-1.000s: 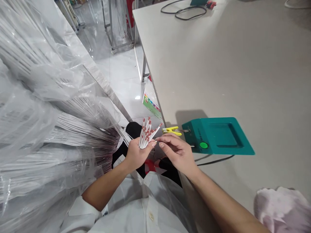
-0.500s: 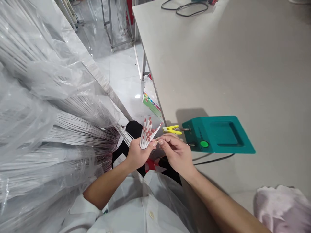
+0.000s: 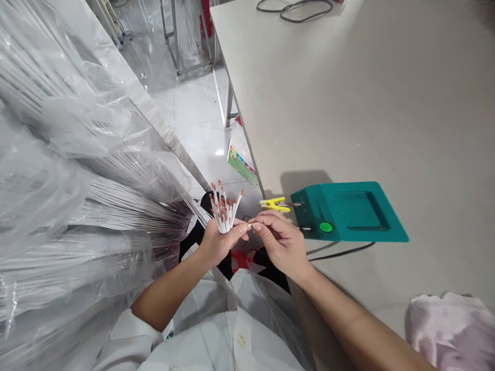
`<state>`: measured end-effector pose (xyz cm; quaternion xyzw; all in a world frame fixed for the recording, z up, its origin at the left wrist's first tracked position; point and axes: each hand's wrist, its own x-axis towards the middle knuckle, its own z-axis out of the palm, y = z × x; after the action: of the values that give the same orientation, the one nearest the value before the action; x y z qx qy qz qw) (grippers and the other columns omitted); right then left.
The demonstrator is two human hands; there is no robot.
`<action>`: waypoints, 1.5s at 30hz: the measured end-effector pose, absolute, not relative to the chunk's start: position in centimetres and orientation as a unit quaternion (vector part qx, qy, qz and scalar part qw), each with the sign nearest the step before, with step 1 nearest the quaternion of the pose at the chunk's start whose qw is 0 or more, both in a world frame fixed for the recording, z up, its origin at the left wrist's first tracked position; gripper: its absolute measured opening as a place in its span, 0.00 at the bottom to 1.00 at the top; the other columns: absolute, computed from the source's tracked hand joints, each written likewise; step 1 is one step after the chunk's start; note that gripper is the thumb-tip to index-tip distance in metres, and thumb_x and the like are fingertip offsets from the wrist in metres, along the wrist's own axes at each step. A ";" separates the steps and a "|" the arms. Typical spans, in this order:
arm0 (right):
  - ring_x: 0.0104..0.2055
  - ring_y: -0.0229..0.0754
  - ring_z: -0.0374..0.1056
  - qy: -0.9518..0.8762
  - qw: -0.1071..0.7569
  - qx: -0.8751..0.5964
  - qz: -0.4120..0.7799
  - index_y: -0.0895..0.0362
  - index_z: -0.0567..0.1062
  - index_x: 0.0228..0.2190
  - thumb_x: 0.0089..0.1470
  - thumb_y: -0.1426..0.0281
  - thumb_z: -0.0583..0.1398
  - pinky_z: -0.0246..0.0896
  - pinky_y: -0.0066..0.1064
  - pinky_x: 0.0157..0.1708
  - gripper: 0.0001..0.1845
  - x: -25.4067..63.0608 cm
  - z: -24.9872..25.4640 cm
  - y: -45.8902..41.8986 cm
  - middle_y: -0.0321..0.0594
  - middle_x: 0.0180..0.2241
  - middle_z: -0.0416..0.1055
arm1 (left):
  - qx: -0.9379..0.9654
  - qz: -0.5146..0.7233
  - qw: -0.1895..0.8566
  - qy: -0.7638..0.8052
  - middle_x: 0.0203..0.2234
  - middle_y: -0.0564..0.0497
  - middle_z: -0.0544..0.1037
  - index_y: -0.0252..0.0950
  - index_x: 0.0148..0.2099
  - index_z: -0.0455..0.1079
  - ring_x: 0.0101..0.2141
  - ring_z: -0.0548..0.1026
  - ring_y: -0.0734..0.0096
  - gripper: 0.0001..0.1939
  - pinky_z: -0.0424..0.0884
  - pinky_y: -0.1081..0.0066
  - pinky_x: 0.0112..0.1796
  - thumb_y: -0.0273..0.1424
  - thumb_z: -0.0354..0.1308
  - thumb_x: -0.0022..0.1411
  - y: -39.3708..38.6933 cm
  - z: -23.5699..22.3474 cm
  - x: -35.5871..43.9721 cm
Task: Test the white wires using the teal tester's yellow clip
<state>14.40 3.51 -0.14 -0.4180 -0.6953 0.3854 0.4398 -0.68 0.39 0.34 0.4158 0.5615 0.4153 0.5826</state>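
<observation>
My left hand (image 3: 221, 242) is closed round a bundle of white wires (image 3: 224, 214), whose reddish-brown ends fan upward above the fist. Between its thumb and finger, one wire's pale end (image 3: 249, 225) sticks out to the right. The fingertips of my right hand (image 3: 280, 239) pinch at that end, nearly meeting the left thumb; the tip itself is mostly hidden. Just beyond my right hand, a yellow clip (image 3: 274, 204) sits on a metal prong of a teal device (image 3: 367, 211), which has a green button (image 3: 326, 227).
Many white wires in clear plastic (image 3: 127, 201) hang along the left side. The grey table (image 3: 348, 113) carries a black cable (image 3: 305, 13) at the back and a pale cloth (image 3: 450, 330) at the front right. A wheeled metal rack (image 3: 176, 46) stands on the floor beyond.
My left hand has shifted slightly left, and the wire bundle has tilted left with it. My right hand stays almost in place, still pinching at the single wire's end.
</observation>
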 end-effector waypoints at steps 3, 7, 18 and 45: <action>0.32 0.39 0.67 -0.716 0.435 -0.402 0.370 0.54 0.74 0.29 0.54 0.71 0.57 0.64 0.32 0.33 0.05 14.5 -0.1 3.5 0.39 0.28 0.71 | 0.401 0.426 0.590 0.557 0.16 0.54 0.67 0.32 0.26 0.71 0.17 0.59 0.81 0.17 0.54 0.75 0.19 0.41 0.57 0.56 0.3 0.1 -0.8; 0.30 0.39 0.66 -0.730 0.423 -0.404 0.353 0.54 0.73 0.27 0.53 0.71 0.57 0.63 0.32 0.30 0.06 14.4 0.0 3.5 0.38 0.27 0.70 | 0.384 0.449 0.575 0.566 0.16 0.54 0.68 0.31 0.27 0.72 0.16 0.57 0.82 0.17 0.52 0.75 0.18 0.43 0.57 0.55 0.3 -0.1 -0.9; 0.38 0.42 0.70 -0.751 0.411 -0.366 0.364 0.50 0.78 0.35 0.50 0.70 0.61 0.68 0.35 0.37 0.08 15.8 1.6 4.7 0.41 0.35 0.73 | 0.490 0.385 0.554 0.552 0.19 0.50 0.73 0.34 0.25 0.72 0.21 0.66 0.76 0.17 0.61 0.74 0.23 0.40 0.54 0.58 0.6 1.1 -1.6; 0.19 0.28 0.59 -0.223 0.370 -0.402 0.807 0.55 0.79 0.25 0.32 0.61 0.71 0.52 0.21 0.20 0.15 11.5 1.0 2.6 0.33 0.18 0.70 | 0.262 0.509 0.738 0.358 0.12 0.58 0.61 0.32 0.25 0.69 0.16 0.57 0.83 0.14 0.56 0.76 0.22 0.39 0.63 0.51 0.3 -0.6 -1.5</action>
<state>11.45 2.60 1.04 -0.4025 -0.2230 0.8071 0.3699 -1.47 0.33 -0.62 0.2615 0.3577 0.5090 0.7379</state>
